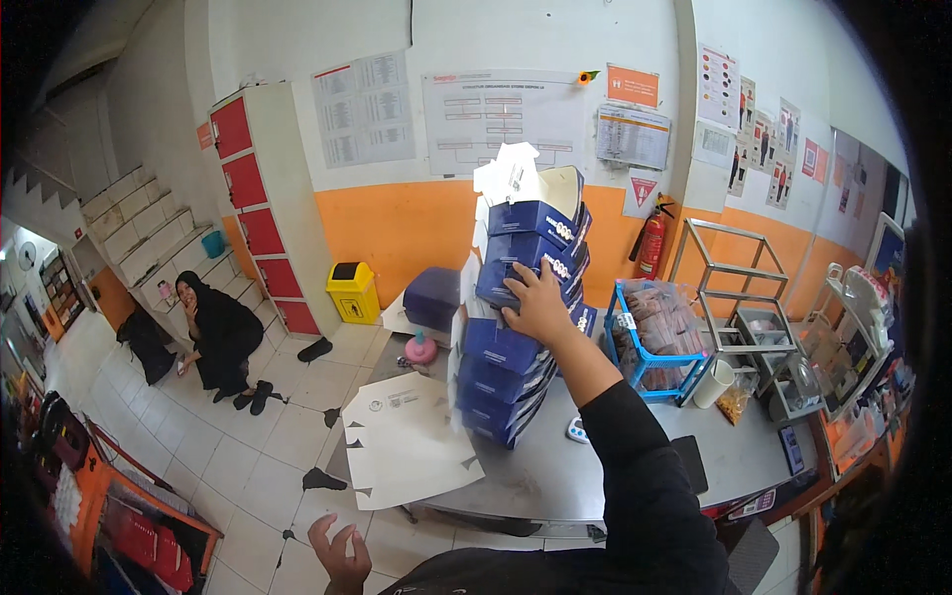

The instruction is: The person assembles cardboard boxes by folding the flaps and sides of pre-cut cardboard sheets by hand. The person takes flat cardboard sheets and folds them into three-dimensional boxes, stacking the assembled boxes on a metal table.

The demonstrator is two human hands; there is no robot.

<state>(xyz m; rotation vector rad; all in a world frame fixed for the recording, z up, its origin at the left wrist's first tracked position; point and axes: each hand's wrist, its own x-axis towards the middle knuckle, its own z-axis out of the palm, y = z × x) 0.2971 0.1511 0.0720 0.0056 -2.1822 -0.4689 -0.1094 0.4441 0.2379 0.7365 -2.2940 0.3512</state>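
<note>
A tall stack of dark blue folded cardboard boxes (501,342) leans slightly on the metal table. My right hand (538,302) lies spread against the stack's front side, around its upper half, with no grip closed on it. On top, one box stands with its pale lid flap (511,177) raised. Left of the stack, a flat unfolded cardboard blank (409,441), pale side up, reaches over the table's left edge. My left hand (340,550) hangs below that blank, off the table, fingers loosely curled and apart, holding nothing.
Behind the blank are another blue box (432,297) and a pink round object (420,349). To the right, the metal table (555,486) bears a blue crate (654,342) of packets, a white cup (712,385) and metal racks. A person (220,332) sits by the stairs.
</note>
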